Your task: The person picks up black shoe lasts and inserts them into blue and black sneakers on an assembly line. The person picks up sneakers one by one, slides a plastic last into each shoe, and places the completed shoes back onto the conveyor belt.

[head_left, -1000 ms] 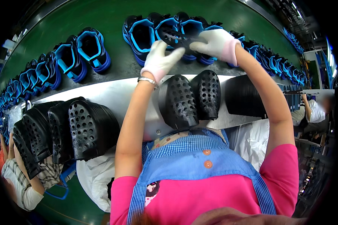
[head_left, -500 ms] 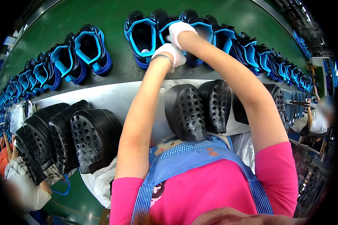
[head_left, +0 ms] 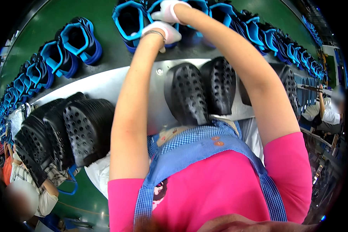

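Both hands, in white gloves, are together at a black shoe (head_left: 152, 8) with a bright blue collar, in a row beyond the metal shelf. My left hand (head_left: 164, 33) is at the heel end, fingers bent in around the shoe's back; a bracelet circles that wrist. Just beyond it, my right hand (head_left: 169, 11) has its curled fingers at the collar opening, the tips partly hidden. Close on the left stands another black and blue shoe (head_left: 131, 38), its opening facing up. The gloves and wrists cover much of the shoe I handle, and the picture's top cuts off its toe.
Stacks of black moulded insole-like pieces with round holes stand on the metal shelf (head_left: 131, 83), left (head_left: 83, 129) and middle (head_left: 187, 92). Rows of similar shoes run left (head_left: 79, 38) and right (head_left: 255, 31) on a green surface. Co-workers are at both far sides.
The whole scene has shifted up in the picture and slightly left as my head moved. Both hands stay at the same shoe, their hold looking much the same.
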`<state>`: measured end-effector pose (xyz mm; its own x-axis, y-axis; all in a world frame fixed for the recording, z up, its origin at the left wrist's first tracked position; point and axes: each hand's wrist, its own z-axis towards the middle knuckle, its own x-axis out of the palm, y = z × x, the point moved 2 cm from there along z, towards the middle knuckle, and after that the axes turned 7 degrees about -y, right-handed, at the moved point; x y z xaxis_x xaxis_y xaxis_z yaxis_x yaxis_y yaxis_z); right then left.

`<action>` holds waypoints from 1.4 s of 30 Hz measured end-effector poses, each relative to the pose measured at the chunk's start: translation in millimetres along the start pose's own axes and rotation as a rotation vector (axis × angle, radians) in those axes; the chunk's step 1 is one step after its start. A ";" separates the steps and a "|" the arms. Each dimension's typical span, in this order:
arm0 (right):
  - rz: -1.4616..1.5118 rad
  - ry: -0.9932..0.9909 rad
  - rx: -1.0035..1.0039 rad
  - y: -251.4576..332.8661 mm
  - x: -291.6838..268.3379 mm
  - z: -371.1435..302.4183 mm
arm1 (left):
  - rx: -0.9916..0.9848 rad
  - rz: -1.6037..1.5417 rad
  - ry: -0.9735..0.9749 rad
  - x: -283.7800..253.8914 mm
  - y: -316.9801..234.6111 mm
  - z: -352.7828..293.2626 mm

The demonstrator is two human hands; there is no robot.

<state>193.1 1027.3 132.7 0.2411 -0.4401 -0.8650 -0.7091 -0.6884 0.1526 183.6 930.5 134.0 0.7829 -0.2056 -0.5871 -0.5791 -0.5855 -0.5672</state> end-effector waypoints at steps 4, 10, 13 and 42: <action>-0.041 -0.126 -0.397 11.2 -48.6 -100.2 | -0.050 -0.096 -0.151 7.4 -1.3 -7.5; 0.072 -0.295 -0.626 -9.3 -50.0 -269.5 | 0.161 0.043 -0.613 23.4 20.4 -10.3; 0.005 -0.356 -0.626 -29.6 -28.4 -302.8 | 0.307 -0.090 -0.876 31.2 21.5 -40.3; 0.560 -0.344 -0.382 -45.6 -66.8 -313.5 | 0.475 -1.913 -0.061 25.6 -44.5 -157.2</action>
<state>417.1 907.4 333.3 -0.3517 -0.6209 -0.7006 -0.3707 -0.5949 0.7133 265.1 828.0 235.1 0.3476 0.3600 0.8658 0.8568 0.2532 -0.4493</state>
